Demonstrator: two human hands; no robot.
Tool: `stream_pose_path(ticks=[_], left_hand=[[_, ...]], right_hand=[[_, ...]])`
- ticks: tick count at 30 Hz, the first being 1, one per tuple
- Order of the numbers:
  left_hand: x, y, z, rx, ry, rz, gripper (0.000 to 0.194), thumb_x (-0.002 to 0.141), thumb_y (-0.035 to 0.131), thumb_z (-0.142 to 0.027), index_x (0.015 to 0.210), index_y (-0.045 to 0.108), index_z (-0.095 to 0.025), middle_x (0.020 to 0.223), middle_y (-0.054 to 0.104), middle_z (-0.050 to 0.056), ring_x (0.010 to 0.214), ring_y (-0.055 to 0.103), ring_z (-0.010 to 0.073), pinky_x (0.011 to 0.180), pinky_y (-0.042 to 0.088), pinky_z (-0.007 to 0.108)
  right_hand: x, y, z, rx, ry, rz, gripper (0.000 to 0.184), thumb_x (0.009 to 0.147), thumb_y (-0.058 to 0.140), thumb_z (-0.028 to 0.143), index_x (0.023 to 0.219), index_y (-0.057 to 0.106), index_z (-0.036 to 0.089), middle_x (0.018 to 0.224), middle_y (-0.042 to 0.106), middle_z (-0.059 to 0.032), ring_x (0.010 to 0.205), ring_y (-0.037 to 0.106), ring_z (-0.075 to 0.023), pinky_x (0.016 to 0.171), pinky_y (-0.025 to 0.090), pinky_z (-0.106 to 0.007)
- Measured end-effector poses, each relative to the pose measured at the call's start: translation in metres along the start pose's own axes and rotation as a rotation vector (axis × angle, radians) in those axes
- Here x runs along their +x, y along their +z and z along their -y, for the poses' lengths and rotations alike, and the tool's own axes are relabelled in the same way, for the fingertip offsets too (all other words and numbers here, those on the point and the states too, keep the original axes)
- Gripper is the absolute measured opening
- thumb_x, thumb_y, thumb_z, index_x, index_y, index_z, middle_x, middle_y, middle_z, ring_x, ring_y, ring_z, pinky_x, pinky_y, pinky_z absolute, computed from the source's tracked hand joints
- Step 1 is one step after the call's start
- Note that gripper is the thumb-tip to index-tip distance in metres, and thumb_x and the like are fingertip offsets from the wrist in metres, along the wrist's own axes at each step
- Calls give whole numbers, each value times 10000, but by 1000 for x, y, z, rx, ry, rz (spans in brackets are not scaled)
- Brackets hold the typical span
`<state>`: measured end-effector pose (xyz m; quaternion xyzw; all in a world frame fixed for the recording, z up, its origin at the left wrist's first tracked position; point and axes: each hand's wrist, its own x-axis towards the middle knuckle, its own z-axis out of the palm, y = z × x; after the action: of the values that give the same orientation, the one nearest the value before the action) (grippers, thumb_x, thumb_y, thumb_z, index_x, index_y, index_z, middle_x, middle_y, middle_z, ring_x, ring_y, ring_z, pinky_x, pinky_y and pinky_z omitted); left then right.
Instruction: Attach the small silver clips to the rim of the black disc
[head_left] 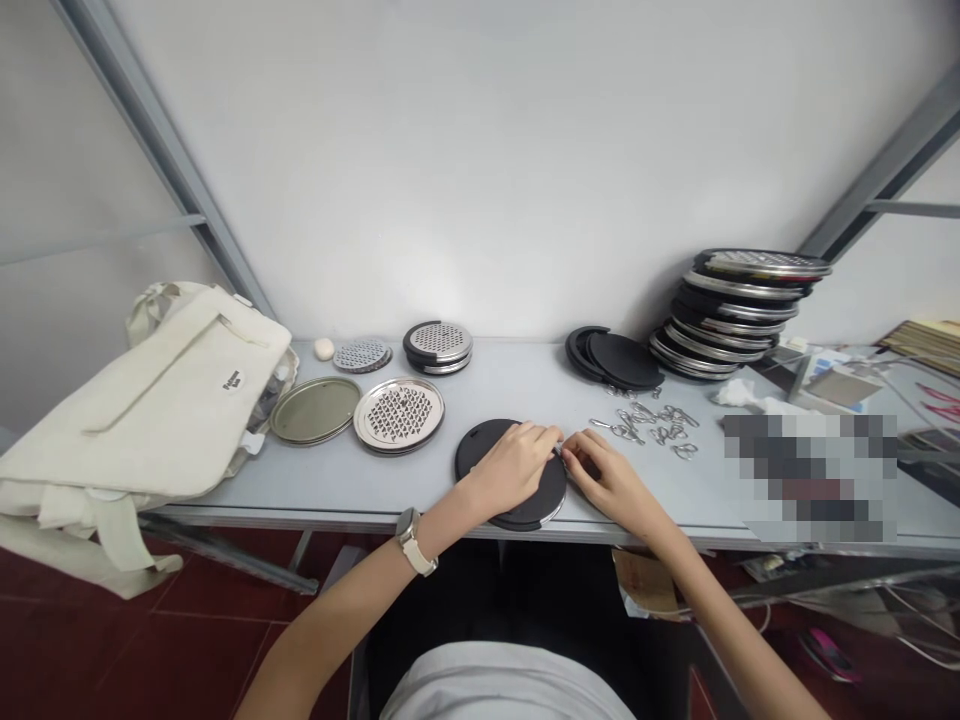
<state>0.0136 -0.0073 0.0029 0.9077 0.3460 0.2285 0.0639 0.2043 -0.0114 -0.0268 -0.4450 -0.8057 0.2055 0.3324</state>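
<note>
A round black disc [481,438] with a silvery rim lies flat near the table's front edge. Across its top reaches my left hand [517,462], fingers bent and pinched together near the disc's right edge. My right hand [604,478] is beside that edge, thumb and fingers closed close to the left fingertips. A tiny pale or shiny bit shows between the two hands, too small to name. Just right of them lie several metal clips [634,422], loosely scattered. Behind the clips are black round covers [626,360], one leaning on another.
Round grater plates [399,412] and greenish metal discs [315,410] lie left of my hands. Farther back sits a small grater stack [439,345]. A tall, leaning stack of rimmed discs [731,318] stands back right. A cream bag [150,400] occupies the left end.
</note>
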Motion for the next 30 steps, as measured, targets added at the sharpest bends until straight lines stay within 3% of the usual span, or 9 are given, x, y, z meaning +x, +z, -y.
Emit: stream_pose_path(ticks=[10, 24, 30], left_hand=[[1, 0, 0, -20, 9, 8, 226, 908, 375, -42, 1066, 485, -160, 1031, 595, 69, 992, 558, 209, 891, 439, 341], [1, -1, -1, 8, -4, 16, 209, 921, 368, -63, 1064, 486, -161, 947, 587, 65, 929, 552, 213, 843, 451, 343], [1, 0, 0, 4, 14, 1, 206, 927, 365, -69, 1073, 477, -161, 1023, 572, 74, 985, 545, 212, 887, 447, 353]], right_hand=[[2, -3, -9, 178, 99, 70, 151, 933, 472, 313, 831, 506, 206, 735, 519, 4, 673, 469, -155, 638, 393, -278], [1, -4, -9, 160, 96, 23, 174, 935, 438, 313, 791, 452, 216, 697, 460, 22, 649, 440, -147, 635, 384, -275], [0, -4, -8, 136, 94, 35, 176, 961, 399, 356, 858, 460, 227, 701, 476, 19, 652, 462, -160, 649, 407, -295]])
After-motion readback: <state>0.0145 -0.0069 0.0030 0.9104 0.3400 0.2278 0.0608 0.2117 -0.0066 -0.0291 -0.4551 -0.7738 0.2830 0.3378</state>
